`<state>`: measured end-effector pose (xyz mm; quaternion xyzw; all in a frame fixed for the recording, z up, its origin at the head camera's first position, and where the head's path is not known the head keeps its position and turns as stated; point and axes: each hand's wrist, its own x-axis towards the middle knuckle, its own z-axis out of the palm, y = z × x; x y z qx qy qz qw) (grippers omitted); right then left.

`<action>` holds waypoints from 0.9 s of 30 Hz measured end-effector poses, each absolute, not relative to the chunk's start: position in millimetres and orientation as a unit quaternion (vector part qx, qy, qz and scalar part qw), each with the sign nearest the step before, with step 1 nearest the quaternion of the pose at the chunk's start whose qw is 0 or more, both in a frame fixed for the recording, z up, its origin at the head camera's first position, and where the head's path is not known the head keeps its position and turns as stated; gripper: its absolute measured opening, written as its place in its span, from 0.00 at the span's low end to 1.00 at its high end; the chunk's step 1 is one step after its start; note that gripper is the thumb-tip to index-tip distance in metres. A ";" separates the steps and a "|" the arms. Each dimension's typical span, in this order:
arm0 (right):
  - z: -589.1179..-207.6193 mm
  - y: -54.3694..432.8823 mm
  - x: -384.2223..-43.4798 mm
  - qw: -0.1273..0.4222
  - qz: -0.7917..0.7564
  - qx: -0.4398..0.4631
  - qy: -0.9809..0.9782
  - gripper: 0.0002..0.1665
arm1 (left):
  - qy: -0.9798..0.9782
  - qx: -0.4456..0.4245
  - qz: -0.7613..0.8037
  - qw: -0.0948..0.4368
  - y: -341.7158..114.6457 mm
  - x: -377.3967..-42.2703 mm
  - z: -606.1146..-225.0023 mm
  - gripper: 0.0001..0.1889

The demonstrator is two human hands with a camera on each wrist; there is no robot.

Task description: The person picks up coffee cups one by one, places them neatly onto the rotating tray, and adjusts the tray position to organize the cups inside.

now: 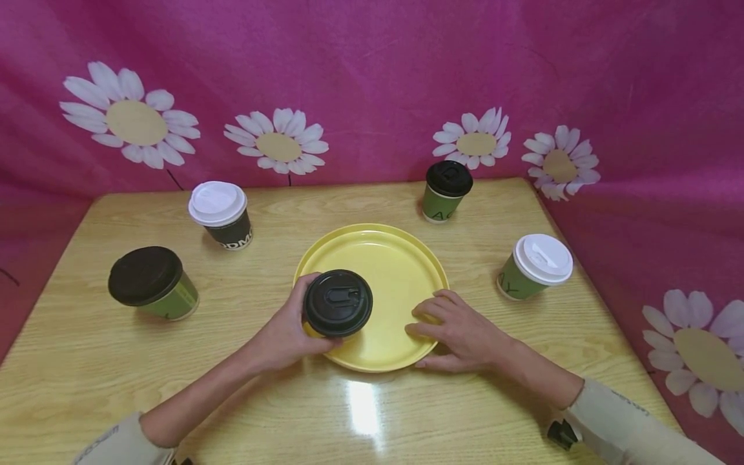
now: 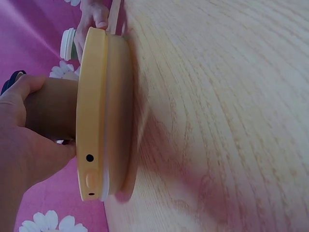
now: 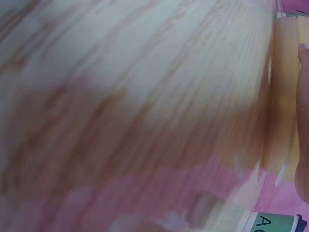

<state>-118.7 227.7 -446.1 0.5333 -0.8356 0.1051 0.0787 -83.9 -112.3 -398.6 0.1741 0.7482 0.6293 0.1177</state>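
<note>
And now, by the left hand (image 1: 287, 332), the black-lidded cup (image 1: 338, 303) is gripped upright over the left side of the yellow tray (image 1: 401, 278); its right rim is touched by the right hand (image 1: 462, 332), loosely spread. Beyond, a green cup (image 1: 442, 204) is seen.

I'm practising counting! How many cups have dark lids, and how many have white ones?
Dark-lidded cups: 3
White-lidded cups: 2
Total: 5 cups
</note>
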 end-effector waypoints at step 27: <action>-446.4 226.9 -118.6 0.085 0.104 0.532 -0.836 0.33 | 0.782 0.208 0.566 0.154 -110.1 -85.1 -398.4 0.50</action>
